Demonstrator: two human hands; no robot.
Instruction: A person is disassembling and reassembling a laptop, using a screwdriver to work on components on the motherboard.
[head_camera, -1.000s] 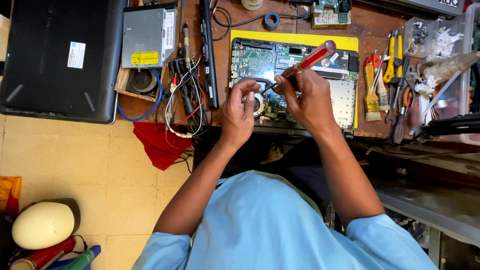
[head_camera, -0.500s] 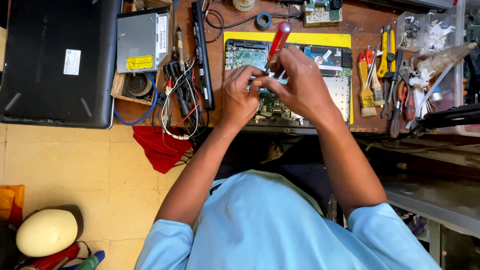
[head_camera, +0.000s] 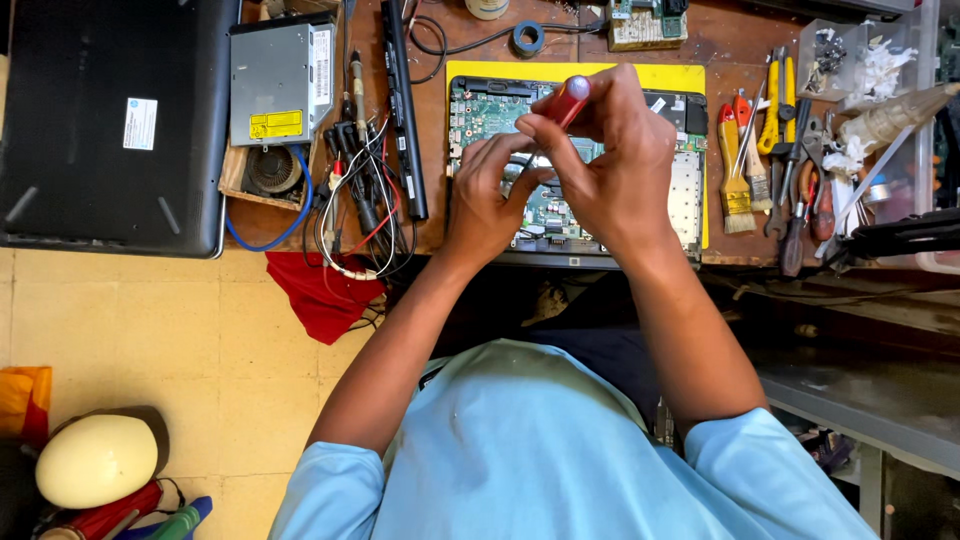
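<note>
right hand (head_camera: 610, 165) gripping red screwdriver (head_camera: 566, 100), circuit board (head_camera: 480, 112)

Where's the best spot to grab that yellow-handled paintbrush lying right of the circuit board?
Take the paintbrush by its red and yellow handle, probably coming from above: it lies flat on the wooden bench, handle pointing away, bristles toward the near edge, and other tools crowd its right side.
</note>
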